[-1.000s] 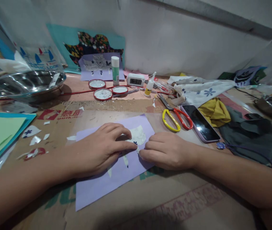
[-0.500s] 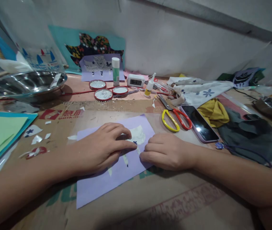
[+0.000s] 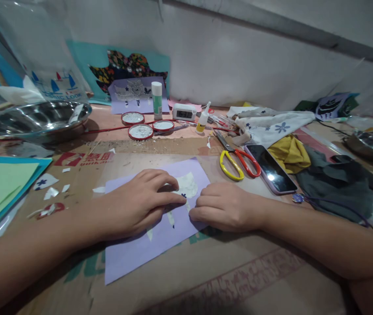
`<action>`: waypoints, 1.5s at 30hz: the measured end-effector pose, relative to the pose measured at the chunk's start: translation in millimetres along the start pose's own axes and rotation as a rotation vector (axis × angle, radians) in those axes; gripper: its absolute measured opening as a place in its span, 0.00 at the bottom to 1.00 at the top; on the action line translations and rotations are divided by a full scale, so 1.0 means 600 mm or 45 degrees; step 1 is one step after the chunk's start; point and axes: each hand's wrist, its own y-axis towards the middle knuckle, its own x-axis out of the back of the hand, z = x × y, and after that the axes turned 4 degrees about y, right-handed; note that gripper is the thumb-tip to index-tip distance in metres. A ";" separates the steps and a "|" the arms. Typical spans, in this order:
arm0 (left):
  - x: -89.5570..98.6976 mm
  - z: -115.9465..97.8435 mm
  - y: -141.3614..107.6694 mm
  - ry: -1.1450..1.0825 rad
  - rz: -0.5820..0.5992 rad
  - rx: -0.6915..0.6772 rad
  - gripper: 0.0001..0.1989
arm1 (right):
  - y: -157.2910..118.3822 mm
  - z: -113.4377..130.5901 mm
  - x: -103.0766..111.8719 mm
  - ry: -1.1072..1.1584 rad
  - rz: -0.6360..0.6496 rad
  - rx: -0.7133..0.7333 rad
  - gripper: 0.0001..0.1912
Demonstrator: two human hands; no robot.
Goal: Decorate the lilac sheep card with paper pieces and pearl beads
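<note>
A purple sheet (image 3: pixel 134 258) lies tilted on the cardboard, with a white patterned fabric cutout (image 3: pixel 188 184) and thin white strips (image 3: pixel 171 217) on it. My left hand (image 3: pixel 143 203) rests over the sheet's middle, fingers apart, the index fingertip touching by the small dark flower; it covers part of the cutout. At the sheet's right edge is my right hand (image 3: pixel 222 207), its fingers curled and pressed together near a narrow strip. Whatever lies under those fingertips is hidden.
Scissors (image 3: pixel 240 164) and a phone (image 3: pixel 272 169) lie beyond my right hand. Farther back are a glue stick (image 3: pixel 156 100), a glue bottle (image 3: pixel 202 120), red-rimmed lids (image 3: pixel 140 131) and a clock (image 3: pixel 184 112). A metal bowl (image 3: pixel 35 120) and green paper (image 3: pixel 2 179) are at left.
The view has shifted slightly. Both hands keep nearly the same pose and place on the purple sheet.
</note>
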 end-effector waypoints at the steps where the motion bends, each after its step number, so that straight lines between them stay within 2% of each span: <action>1: 0.000 0.000 0.000 0.000 -0.003 -0.001 0.22 | 0.000 0.000 0.000 0.002 0.001 -0.003 0.10; 9: 0.002 0.000 0.001 -0.058 -0.026 0.016 0.18 | 0.001 0.000 0.002 -0.016 -0.030 0.003 0.13; 15: 0.002 0.001 0.001 0.026 0.016 -0.016 0.23 | 0.000 0.002 0.003 -0.042 -0.017 -0.013 0.10; 27: 0.002 0.000 0.002 0.045 0.028 -0.016 0.22 | 0.002 0.002 0.000 0.039 -0.051 -0.007 0.11; 35: 0.002 0.000 0.002 0.034 0.035 -0.010 0.21 | -0.003 0.001 0.001 0.225 -0.206 -0.073 0.11; 41: 0.001 0.001 0.000 0.034 0.026 -0.004 0.22 | 0.000 0.000 -0.004 0.411 -0.153 -0.100 0.12; 45: 0.002 0.001 0.001 0.027 0.043 -0.010 0.22 | 0.001 0.004 -0.002 0.546 -0.202 -0.132 0.13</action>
